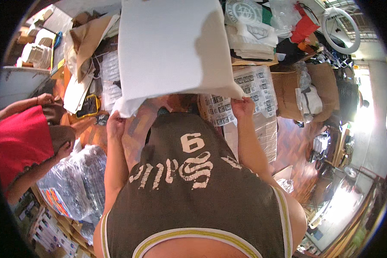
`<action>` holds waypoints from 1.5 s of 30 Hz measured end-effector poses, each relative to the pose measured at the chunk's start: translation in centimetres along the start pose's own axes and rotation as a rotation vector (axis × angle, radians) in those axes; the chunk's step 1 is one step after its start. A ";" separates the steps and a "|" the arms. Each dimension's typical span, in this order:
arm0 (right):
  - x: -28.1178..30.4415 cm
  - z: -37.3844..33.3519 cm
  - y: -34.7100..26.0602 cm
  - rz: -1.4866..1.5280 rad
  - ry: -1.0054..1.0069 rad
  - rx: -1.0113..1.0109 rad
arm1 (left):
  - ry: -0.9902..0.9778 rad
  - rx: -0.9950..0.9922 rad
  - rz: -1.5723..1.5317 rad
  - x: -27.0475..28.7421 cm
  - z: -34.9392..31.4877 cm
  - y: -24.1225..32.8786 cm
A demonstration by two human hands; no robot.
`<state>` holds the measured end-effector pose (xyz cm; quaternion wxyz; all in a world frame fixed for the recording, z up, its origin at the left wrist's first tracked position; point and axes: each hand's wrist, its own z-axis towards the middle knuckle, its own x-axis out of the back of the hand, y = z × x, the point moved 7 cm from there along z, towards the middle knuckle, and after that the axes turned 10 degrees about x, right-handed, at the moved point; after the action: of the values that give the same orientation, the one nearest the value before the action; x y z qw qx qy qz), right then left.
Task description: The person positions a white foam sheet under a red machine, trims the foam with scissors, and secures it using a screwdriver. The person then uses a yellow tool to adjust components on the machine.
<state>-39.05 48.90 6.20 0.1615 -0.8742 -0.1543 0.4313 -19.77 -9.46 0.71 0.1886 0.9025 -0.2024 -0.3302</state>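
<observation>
Both hands, left [115, 124] and right [242, 107], gripped the lower corners of a raised white cloth [172, 47], fingers clenched on it.

two hands [115, 124], one white garment [172, 47]

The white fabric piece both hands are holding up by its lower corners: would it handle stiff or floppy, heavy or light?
The white fabric piece probably handles floppy: its lower edge curls and bunches where the left hand grips it. It seems light, since the right hand holds its corner with only a fingertip pinch. It looks unlikely to slip.
</observation>
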 end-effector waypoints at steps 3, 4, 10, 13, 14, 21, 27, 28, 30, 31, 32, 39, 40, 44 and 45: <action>-1.8 -0.3 -2.7 0.075 0.003 0.116 | -0.178 0.027 -0.252 -3.4 -1.8 1.5; -2.2 -0.1 -3.1 -0.002 -0.004 0.131 | -0.175 0.019 -0.256 -2.0 -1.7 2.0; -2.8 -0.2 -7.0 -0.326 -0.081 0.281 | -0.105 -0.130 -0.010 2.3 -4.6 6.2; 4.7 2.6 -12.4 -0.450 -0.188 0.347 | -0.311 -0.032 0.030 -4.5 -7.1 5.3; 3.4 2.5 -9.9 -0.476 -0.219 0.132 | -0.017 -0.140 0.057 1.6 -6.7 7.1; 1.3 0.3 -10.3 -0.592 0.021 0.283 | 0.066 -0.109 0.084 0.9 -7.3 7.4; 2.2 3.2 -7.9 -1.250 0.059 0.062 | 0.332 -0.105 0.828 2.2 -2.1 6.7; 0.3 3.6 -7.7 -1.512 -0.059 0.222 | 0.396 -0.178 0.969 0.5 -1.2 7.7; -2.7 6.8 -9.2 -1.724 -0.143 0.506 | 0.277 -0.307 1.013 -4.8 2.0 10.0; -4.7 8.6 -9.7 -1.824 -0.183 0.649 | 0.221 -0.377 1.033 -7.6 3.6 11.2; -8.2 9.5 -8.6 -1.798 -0.247 0.697 | 0.224 -0.476 1.051 -10.1 4.5 13.1; -32.6 17.5 -0.4 -1.845 -0.592 0.941 | 0.011 -0.862 1.192 -31.2 16.5 23.7; -34.8 19.0 0.5 -1.862 -0.653 0.941 | 0.021 -0.883 1.199 -33.6 18.0 24.5; -35.1 21.2 3.8 -2.125 -0.788 0.774 | 0.244 -0.748 1.407 -32.4 21.1 25.1; -33.6 20.6 3.2 -2.172 -0.776 0.733 | 0.232 -0.685 1.440 -32.9 22.5 23.5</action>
<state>-74.68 35.33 16.73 0.6207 -0.0040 -0.7146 0.3226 -63.59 -17.91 12.90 0.6413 0.4710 -0.6009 -0.0757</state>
